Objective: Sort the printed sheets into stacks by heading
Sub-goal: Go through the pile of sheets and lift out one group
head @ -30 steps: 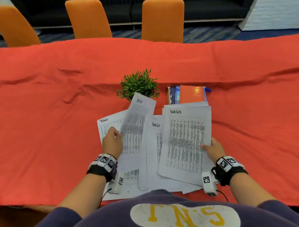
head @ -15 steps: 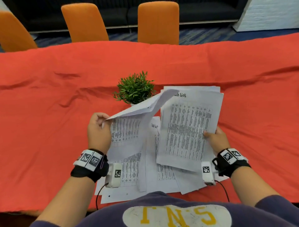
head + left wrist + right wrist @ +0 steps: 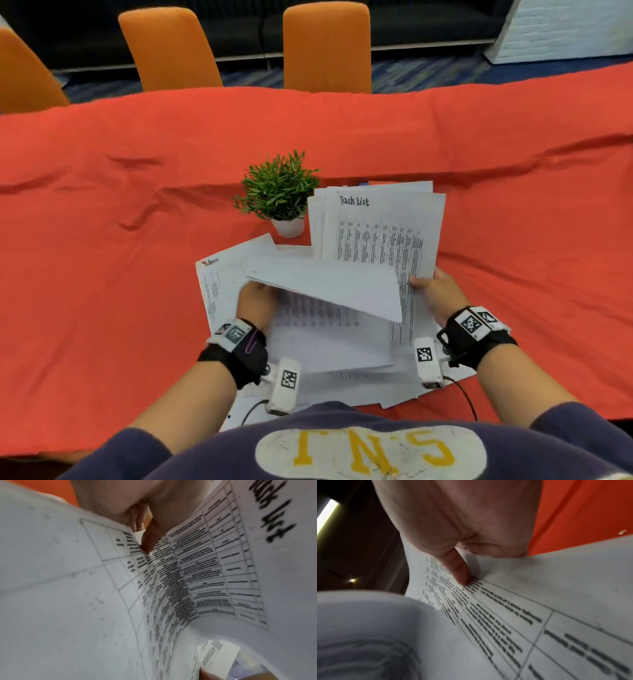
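My right hand [image 3: 432, 290] pinches the right edge of a raised stack of "Task List" sheets [image 3: 380, 240], thumb on the printed table [image 3: 458, 573]. My left hand [image 3: 255, 298] grips a bent "Task List" sheet [image 3: 329, 291] by its left edge; its top curls over toward the right, blank back up. The left wrist view shows that sheet's table and heading [image 3: 197, 566] curving round my fingers [image 3: 150, 536]. A sheet headed in red [image 3: 219, 277] lies flat at the left. More sheets [image 3: 342, 387] lie spread on the red cloth near my body.
A small green plant in a white pot [image 3: 279, 192] stands just behind the papers. The red tablecloth [image 3: 120, 240] is wrinkled to the left and right. Orange chairs [image 3: 327, 44] line the far edge. Something coloured peeks out behind the raised stack [image 3: 376, 182].
My left hand has carried its sheet rightward and lower, over the spread papers, its top flopping toward the right stack. The right hand has lifted its stack a little further from me.
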Action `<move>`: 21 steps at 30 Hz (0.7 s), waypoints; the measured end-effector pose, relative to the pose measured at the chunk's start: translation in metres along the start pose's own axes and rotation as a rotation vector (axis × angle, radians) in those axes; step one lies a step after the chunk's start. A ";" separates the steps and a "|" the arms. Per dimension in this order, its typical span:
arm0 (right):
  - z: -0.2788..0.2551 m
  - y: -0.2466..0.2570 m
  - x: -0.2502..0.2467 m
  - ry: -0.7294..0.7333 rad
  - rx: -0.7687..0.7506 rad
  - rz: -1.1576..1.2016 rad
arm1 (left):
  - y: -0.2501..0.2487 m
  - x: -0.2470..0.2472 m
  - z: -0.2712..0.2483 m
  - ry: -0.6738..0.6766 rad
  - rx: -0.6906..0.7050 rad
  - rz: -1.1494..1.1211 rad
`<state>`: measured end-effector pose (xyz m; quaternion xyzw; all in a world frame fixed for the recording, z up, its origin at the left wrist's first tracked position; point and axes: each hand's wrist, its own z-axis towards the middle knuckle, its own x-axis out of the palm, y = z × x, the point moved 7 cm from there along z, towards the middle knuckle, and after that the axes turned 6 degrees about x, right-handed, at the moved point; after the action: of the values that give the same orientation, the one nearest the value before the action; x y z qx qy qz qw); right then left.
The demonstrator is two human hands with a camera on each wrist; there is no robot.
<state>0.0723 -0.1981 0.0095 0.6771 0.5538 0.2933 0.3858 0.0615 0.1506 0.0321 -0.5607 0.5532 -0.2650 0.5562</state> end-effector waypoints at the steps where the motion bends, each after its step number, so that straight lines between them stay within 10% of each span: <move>1: -0.003 -0.004 0.003 0.012 0.030 -0.007 | 0.006 0.013 -0.004 0.040 -0.040 -0.040; 11: -0.017 -0.039 0.013 0.074 0.185 0.057 | 0.031 0.060 -0.019 0.242 -0.246 0.086; 21: -0.032 -0.004 0.023 0.105 -0.107 -0.211 | -0.010 0.059 -0.026 0.212 0.042 0.083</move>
<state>0.0484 -0.1685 0.0225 0.5772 0.6248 0.3154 0.4206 0.0561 0.0857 0.0284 -0.4943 0.6260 -0.3110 0.5168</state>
